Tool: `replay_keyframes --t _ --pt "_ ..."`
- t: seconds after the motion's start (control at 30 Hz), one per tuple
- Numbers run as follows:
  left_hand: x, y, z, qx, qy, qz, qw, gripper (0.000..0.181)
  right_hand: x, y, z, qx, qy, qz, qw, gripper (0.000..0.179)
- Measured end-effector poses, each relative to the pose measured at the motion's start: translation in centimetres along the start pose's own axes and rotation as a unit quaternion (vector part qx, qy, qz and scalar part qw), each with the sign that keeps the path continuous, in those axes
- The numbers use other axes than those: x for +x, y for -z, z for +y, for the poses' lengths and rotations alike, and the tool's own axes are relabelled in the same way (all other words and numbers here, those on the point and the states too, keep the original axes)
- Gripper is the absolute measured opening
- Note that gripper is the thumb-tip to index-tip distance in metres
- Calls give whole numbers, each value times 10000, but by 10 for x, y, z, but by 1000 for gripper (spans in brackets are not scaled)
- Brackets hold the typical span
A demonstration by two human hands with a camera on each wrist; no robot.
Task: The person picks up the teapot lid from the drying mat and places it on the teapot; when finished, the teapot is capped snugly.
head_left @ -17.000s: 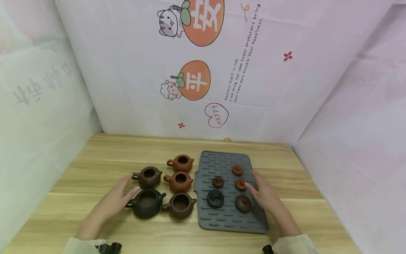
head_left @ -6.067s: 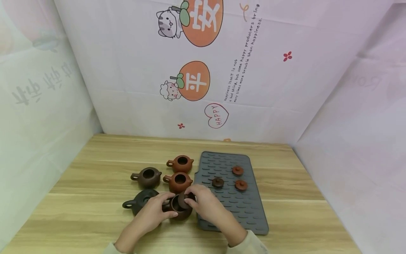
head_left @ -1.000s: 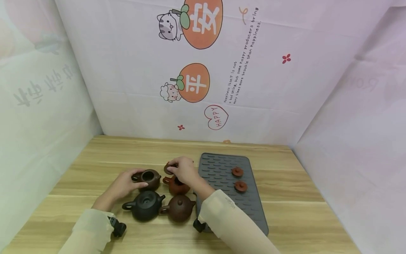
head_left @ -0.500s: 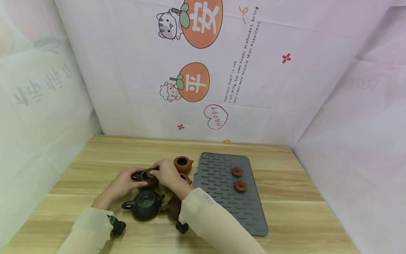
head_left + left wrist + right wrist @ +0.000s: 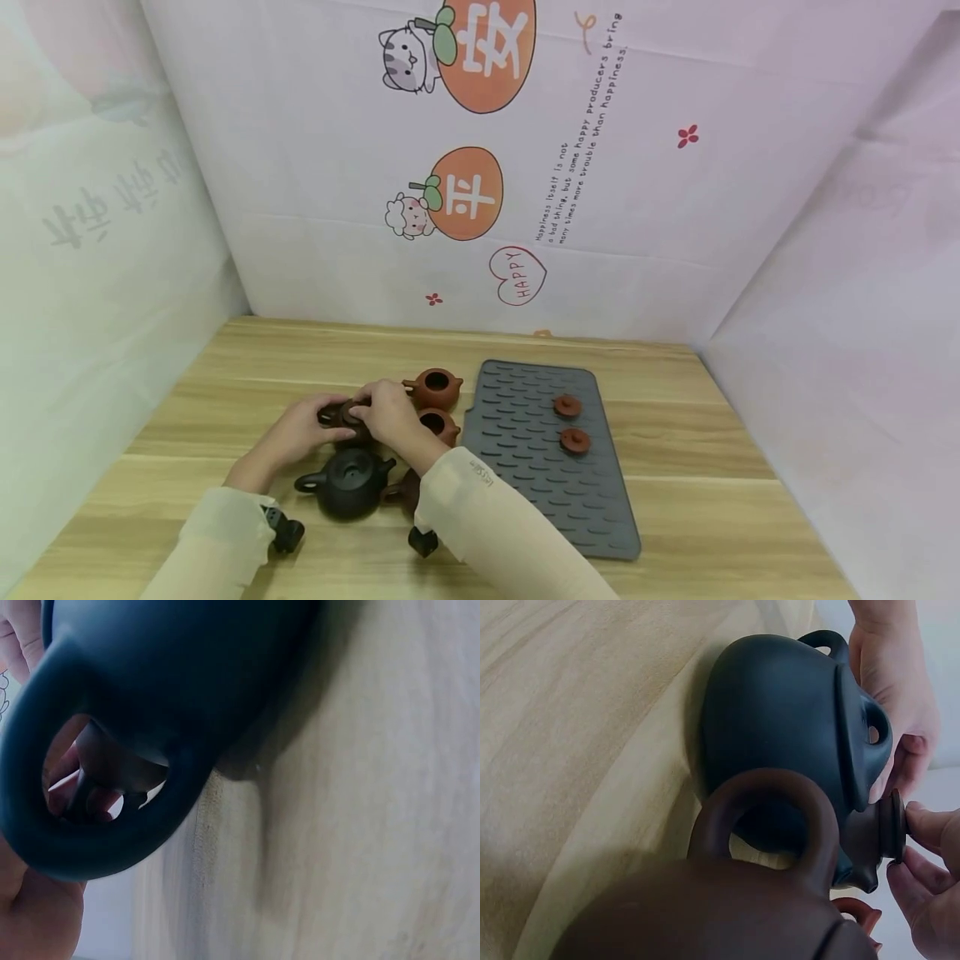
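Observation:
My left hand [image 5: 292, 435] holds the small dark brown teapot [image 5: 356, 433] at its handle side, at the back left of the group. Over that pot's mouth, my right hand [image 5: 393, 417] pinches a dark brown lid [image 5: 892, 825] between thumb and fingers. The right wrist view shows the lid at the opening; whether it is fully seated I cannot tell. Just in front stands a black teapot [image 5: 351, 487] with its lid on. Beside it, a larger brown teapot [image 5: 697, 915] is partly hidden by my right forearm in the head view.
Two reddish teapots without lids, the far one [image 5: 437, 388] and the near one [image 5: 444, 425], stand right of my hands. On the grey mat [image 5: 555, 508] lie two reddish lids, one far [image 5: 567, 407] and one near [image 5: 575, 442]. White cloth walls [image 5: 637, 275] surround the wooden table [image 5: 712, 517].
Lids for the black and larger brown teapots left the mat and now cover them. Most recently, my right hand carried the small dark lid leftward, past the reddish pots, to the small brown teapot's mouth.

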State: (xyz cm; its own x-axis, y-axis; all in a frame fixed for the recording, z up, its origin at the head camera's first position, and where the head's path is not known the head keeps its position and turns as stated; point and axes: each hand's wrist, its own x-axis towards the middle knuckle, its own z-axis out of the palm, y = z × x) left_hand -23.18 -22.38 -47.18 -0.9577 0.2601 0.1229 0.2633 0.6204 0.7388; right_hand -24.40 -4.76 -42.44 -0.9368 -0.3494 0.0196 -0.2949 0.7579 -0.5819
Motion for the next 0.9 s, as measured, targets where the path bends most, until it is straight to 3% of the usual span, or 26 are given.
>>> replay_keyframes --t 0.43,0.67,0.9 --pt "0 -1 -2 -120 -88 -6 9999 59 3 -9 0 -158 25 142 9998 13" --pt "-1 -1 0 26 -77 60 9999 60 4 -10 1 -57 15 147 9999 11" --pt "0 -2 2 153 -110 110 9998 59 3 -9 3 -291 84 55 9995 14"
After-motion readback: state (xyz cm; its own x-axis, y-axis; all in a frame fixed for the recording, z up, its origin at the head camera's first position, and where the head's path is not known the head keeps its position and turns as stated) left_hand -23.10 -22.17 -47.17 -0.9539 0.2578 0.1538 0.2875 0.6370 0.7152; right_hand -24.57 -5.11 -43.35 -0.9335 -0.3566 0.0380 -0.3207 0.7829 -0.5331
